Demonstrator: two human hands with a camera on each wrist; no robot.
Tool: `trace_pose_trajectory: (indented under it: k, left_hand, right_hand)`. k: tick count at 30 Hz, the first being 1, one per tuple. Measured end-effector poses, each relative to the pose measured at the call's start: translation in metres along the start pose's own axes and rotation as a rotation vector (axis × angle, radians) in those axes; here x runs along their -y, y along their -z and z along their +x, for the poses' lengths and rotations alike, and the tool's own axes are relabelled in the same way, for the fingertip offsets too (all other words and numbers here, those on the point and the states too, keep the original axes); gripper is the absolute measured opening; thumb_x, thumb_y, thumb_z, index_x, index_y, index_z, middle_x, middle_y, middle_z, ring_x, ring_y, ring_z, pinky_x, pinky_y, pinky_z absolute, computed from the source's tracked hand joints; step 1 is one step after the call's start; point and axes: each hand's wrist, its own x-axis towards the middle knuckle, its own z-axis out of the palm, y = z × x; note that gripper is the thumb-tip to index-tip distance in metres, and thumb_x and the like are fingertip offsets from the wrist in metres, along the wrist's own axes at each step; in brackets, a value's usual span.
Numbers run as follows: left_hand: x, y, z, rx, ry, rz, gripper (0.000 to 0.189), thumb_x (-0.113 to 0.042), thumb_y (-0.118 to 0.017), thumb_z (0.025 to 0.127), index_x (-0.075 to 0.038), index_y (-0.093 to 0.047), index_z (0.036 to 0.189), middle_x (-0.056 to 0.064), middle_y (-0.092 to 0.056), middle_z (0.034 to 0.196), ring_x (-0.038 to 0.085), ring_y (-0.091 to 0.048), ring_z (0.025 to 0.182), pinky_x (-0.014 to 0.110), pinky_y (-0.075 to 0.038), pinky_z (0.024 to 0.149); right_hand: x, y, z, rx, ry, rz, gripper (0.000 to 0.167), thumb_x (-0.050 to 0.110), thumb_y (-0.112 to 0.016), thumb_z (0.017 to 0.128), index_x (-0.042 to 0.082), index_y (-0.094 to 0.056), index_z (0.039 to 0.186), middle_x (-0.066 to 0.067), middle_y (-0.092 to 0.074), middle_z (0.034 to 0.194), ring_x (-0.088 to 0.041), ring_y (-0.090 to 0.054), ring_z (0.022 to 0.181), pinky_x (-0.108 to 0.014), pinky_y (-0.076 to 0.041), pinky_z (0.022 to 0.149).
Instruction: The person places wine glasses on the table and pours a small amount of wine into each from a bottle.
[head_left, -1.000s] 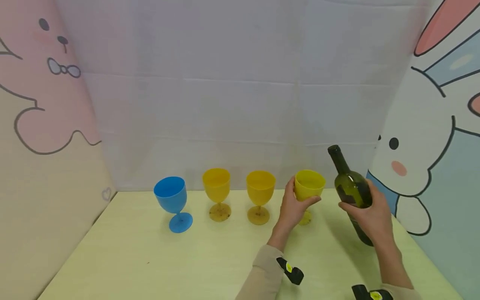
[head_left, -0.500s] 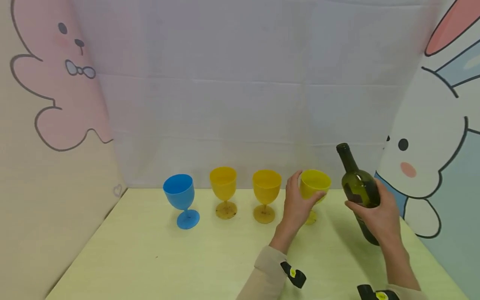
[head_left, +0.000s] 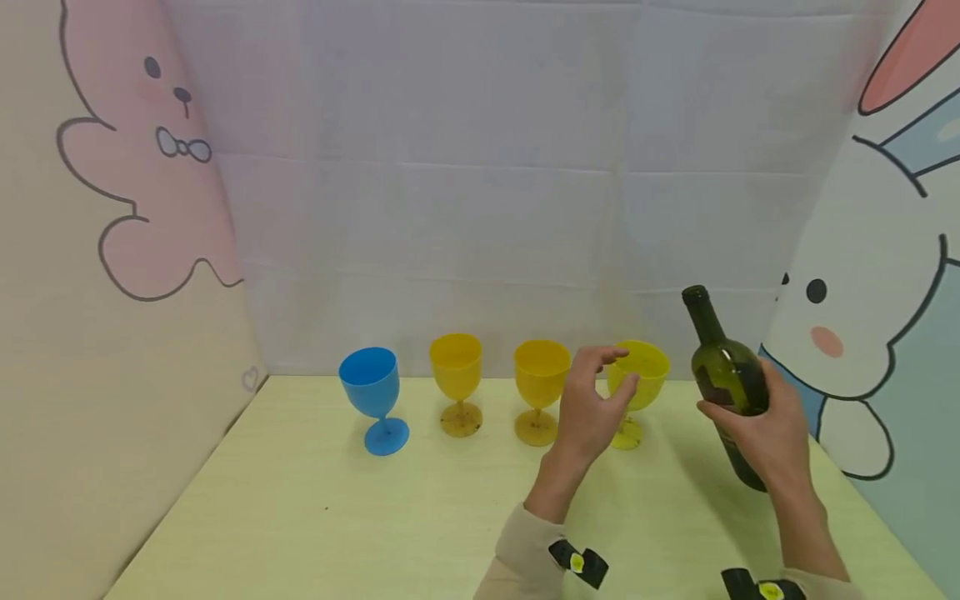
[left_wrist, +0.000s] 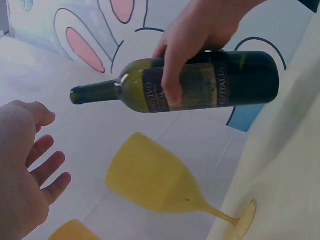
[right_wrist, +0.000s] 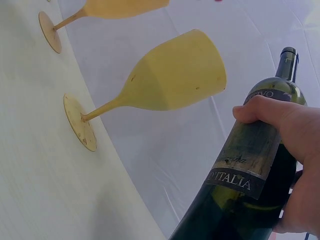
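Note:
My right hand [head_left: 780, 442] grips a dark green wine bottle [head_left: 722, 367] round its body. The bottle leans, its neck pointing up and to the left, and its label [right_wrist: 240, 155] shows in the right wrist view. To the left of it, a yellow goblet [head_left: 647, 385] stands upright on the table. My left hand [head_left: 587, 412] is just in front and to the left of this goblet, fingers loosely bent and nothing between them. In the left wrist view, a gap shows between the left hand [left_wrist: 22, 165] and the goblet [left_wrist: 152, 175].
Two more goblets, a yellow one [head_left: 542, 379] and an orange-yellow one [head_left: 456, 371], stand in the row, with a blue goblet [head_left: 371, 387] at its left end. Behind the pale table [head_left: 420, 525] hangs a white cloth [head_left: 465, 225]. Cartoon-printed walls flank both sides.
My left hand has let go of the right-hand yellow goblet and drawn back to its left. The right hand still grips the bottle. The whole view has shifted slightly.

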Motion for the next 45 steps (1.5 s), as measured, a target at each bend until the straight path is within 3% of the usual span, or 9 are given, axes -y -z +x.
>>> trace_pose_trajectory:
  k: [5, 8, 15, 18, 21, 29, 34, 41, 45]
  left_hand:
    - [-0.005, 0.020, 0.000, -0.009, -0.010, -0.054, 0.023, -0.017, -0.066, 0.095, -0.012, -0.064, 0.118, 0.002, -0.064, 0.116, 0.020, -0.063, 0.105, 0.034, -0.053, 0.095]
    - [-0.004, 0.032, 0.001, -0.032, -0.035, -0.041, 0.023, -0.016, -0.066, 0.095, -0.009, -0.063, 0.117, 0.004, -0.065, 0.116, 0.020, -0.063, 0.105, 0.034, -0.053, 0.094]
    - [0.009, 0.057, 0.004, -0.124, 0.002, -0.023, 0.024, -0.016, -0.067, 0.094, -0.007, -0.064, 0.116, 0.006, -0.065, 0.113, 0.024, -0.063, 0.104, 0.038, -0.053, 0.094]
    - [0.014, 0.065, 0.005, -0.151, 0.039, -0.031, 0.024, -0.019, -0.067, 0.094, -0.008, -0.064, 0.116, 0.008, -0.063, 0.114, 0.025, -0.061, 0.106, 0.041, -0.052, 0.095]
    - [0.020, 0.070, 0.005, -0.168, 0.065, -0.025, 0.026, -0.021, -0.068, 0.093, -0.010, -0.064, 0.117, 0.008, -0.062, 0.116, 0.024, -0.058, 0.110, 0.042, -0.049, 0.098]
    - [0.039, 0.075, 0.004, -0.130, 0.161, -0.009, 0.042, -0.029, -0.071, 0.090, -0.017, -0.056, 0.127, 0.001, -0.053, 0.132, 0.027, -0.047, 0.129, 0.046, -0.037, 0.112]
    - [0.049, 0.075, 0.001, -0.085, 0.224, -0.006, 0.052, -0.036, -0.071, 0.090, -0.021, -0.051, 0.135, -0.001, -0.047, 0.141, 0.022, -0.042, 0.136, 0.049, -0.034, 0.115]
    - [0.063, 0.073, -0.001, -0.027, 0.312, -0.040, 0.068, -0.045, -0.073, 0.088, -0.025, -0.041, 0.145, -0.002, -0.038, 0.151, 0.022, -0.035, 0.143, 0.051, -0.032, 0.118]
    - [0.068, 0.072, -0.002, 0.005, 0.368, -0.071, 0.079, -0.048, -0.074, 0.086, -0.027, -0.034, 0.151, 0.000, -0.034, 0.155, 0.023, -0.038, 0.142, 0.050, -0.035, 0.116]
  right_hand:
    - [0.000, 0.002, 0.000, 0.008, -0.010, 0.007, 0.088, 0.024, -0.087, 0.075, 0.014, -0.041, 0.150, -0.022, -0.052, 0.138, -0.039, -0.048, 0.115, -0.050, -0.039, 0.086]
    - [0.000, 0.003, 0.001, 0.005, -0.017, 0.009, 0.089, 0.024, -0.088, 0.075, 0.016, -0.042, 0.150, -0.019, -0.053, 0.139, -0.037, -0.049, 0.115, -0.042, -0.039, 0.086]
    - [0.000, 0.001, 0.002, -0.023, -0.003, 0.013, 0.087, 0.023, -0.091, 0.070, 0.019, -0.048, 0.146, -0.014, -0.058, 0.133, 0.004, -0.043, 0.099, -0.023, -0.035, 0.079]
    - [-0.001, 0.001, 0.003, -0.029, 0.012, 0.017, 0.087, 0.023, -0.091, 0.070, 0.019, -0.049, 0.145, -0.015, -0.058, 0.132, 0.012, -0.037, 0.097, -0.022, -0.035, 0.079]
    - [-0.001, 0.002, 0.003, -0.033, 0.013, 0.014, 0.087, 0.023, -0.092, 0.069, 0.020, -0.050, 0.145, -0.014, -0.058, 0.132, 0.006, -0.041, 0.099, -0.023, -0.035, 0.080]
    - [0.001, 0.006, 0.001, -0.006, -0.009, 0.007, 0.088, 0.024, -0.089, 0.073, 0.018, -0.044, 0.148, -0.017, -0.055, 0.137, -0.032, -0.050, 0.113, -0.034, -0.037, 0.084]
    - [0.000, 0.006, 0.000, 0.000, -0.027, -0.004, 0.089, 0.026, -0.089, 0.073, 0.019, -0.043, 0.149, -0.019, -0.055, 0.138, -0.034, -0.048, 0.112, -0.041, -0.038, 0.086]
    - [0.002, 0.006, -0.001, 0.024, -0.044, 0.037, 0.090, 0.026, -0.087, 0.076, 0.017, -0.038, 0.152, -0.022, -0.049, 0.143, -0.043, -0.047, 0.121, -0.064, -0.039, 0.095]
    - [0.001, 0.005, -0.001, 0.022, -0.033, 0.026, 0.090, 0.026, -0.087, 0.076, 0.017, -0.039, 0.151, -0.021, -0.050, 0.142, -0.042, -0.047, 0.120, -0.059, -0.039, 0.094]
